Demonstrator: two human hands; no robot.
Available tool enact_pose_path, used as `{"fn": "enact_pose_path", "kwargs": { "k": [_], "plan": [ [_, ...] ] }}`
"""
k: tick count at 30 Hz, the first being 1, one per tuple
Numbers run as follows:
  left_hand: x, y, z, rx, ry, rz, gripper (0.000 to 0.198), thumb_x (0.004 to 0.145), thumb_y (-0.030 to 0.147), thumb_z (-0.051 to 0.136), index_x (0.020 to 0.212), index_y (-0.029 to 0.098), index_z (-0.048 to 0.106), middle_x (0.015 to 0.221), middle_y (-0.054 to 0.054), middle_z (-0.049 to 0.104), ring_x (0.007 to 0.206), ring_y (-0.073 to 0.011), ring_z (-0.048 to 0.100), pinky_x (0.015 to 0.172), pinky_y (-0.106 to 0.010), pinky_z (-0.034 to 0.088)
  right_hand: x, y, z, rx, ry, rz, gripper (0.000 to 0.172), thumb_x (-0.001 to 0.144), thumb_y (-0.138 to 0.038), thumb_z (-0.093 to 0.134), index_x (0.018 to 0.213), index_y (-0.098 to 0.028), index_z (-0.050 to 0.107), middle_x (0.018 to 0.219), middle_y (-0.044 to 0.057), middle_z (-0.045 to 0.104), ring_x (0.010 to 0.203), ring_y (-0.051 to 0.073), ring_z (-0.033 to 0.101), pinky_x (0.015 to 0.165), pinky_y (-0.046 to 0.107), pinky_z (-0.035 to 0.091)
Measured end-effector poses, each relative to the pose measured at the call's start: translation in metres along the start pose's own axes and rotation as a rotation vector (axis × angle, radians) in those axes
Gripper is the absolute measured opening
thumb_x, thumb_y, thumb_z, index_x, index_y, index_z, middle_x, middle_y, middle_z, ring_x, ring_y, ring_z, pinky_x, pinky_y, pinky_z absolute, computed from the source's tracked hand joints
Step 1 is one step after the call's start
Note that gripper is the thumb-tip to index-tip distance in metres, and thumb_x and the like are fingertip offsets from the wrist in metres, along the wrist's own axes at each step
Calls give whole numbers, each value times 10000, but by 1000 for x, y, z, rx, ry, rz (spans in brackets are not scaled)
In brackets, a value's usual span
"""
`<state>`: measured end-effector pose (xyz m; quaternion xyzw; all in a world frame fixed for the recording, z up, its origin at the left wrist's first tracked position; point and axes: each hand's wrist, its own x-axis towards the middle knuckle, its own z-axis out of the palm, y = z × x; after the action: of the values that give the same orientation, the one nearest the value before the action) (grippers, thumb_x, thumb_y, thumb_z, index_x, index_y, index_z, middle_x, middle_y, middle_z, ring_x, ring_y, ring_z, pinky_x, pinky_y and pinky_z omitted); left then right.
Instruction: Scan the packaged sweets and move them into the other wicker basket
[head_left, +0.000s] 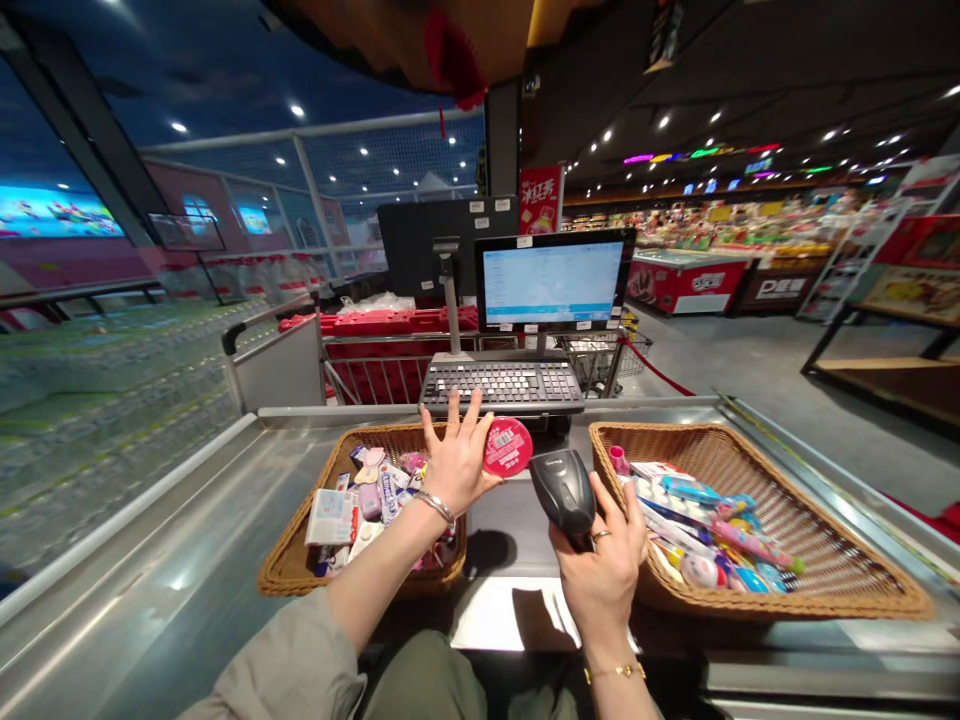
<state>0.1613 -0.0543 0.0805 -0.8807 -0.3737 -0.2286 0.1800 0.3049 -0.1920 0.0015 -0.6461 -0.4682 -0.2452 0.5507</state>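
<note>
Two hands work above the steel worktop (187, 580). The right hand (604, 560), nearest, is wrapped around the handle of a black barcode scanner (564, 488), whose head tilts toward a round red tin (508, 446) just beside it. The left hand (454, 462) pinches that tin at its thumb side, fingers fanned wide. The left wicker basket (289, 565) and right wicker basket (750, 465) flank them, both full of small packets. Beyond sit a keyboard (502, 384) and a lit monitor (553, 280).

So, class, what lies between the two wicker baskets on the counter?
In the head view, between the left basket and right basket: the left hand holding a round red tin, the right hand gripping a black scanner, above the steel counter.
</note>
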Motion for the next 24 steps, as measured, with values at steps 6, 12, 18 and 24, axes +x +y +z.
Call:
{"fn": "enact_pose_path", "kwargs": {
  "k": [6, 12, 18, 24],
  "plan": [
    [5, 11, 0, -25, 16, 20, 911, 699, 652, 712, 1422, 151, 473, 1603, -170, 192, 1491, -426, 29, 1108, -762, -49, 2, 7, -4, 1, 37, 5, 340, 824, -302, 680, 1118, -132, 666, 1254, 162, 640, 1401, 352, 372, 1104, 587, 361],
    [12, 22, 0, -39, 42, 43, 941, 670, 663, 729, 1427, 168, 470, 1603, -179, 203, 1492, -426, 6, 1112, -756, -61, 5, 12, -9, -20, 91, 27, 363, 827, -300, 684, 1154, -145, 660, 1233, 151, 646, 1393, 352, 383, 1110, 587, 359],
    [17, 35, 1, -44, 41, 71, 978, 648, 671, 744, 1436, 170, 452, 1611, -168, 182, 1493, -426, -11, 1106, -761, -69, 6, 18, -13, -45, 152, 33, 331, 816, -297, 702, 1108, -142, 674, 1216, 156, 661, 1376, 361, 412, 1093, 581, 388],
    [23, 46, 3, -49, 41, 93, 930, 682, 634, 734, 1447, 195, 438, 1617, -138, 180, 1498, -397, -54, 1105, -767, -57, 6, 24, -16, -75, 192, 54, 460, 795, -327, 734, 1198, -125, 643, 1222, 170, 657, 1361, 363, 434, 1096, 572, 390]
  ]
}}
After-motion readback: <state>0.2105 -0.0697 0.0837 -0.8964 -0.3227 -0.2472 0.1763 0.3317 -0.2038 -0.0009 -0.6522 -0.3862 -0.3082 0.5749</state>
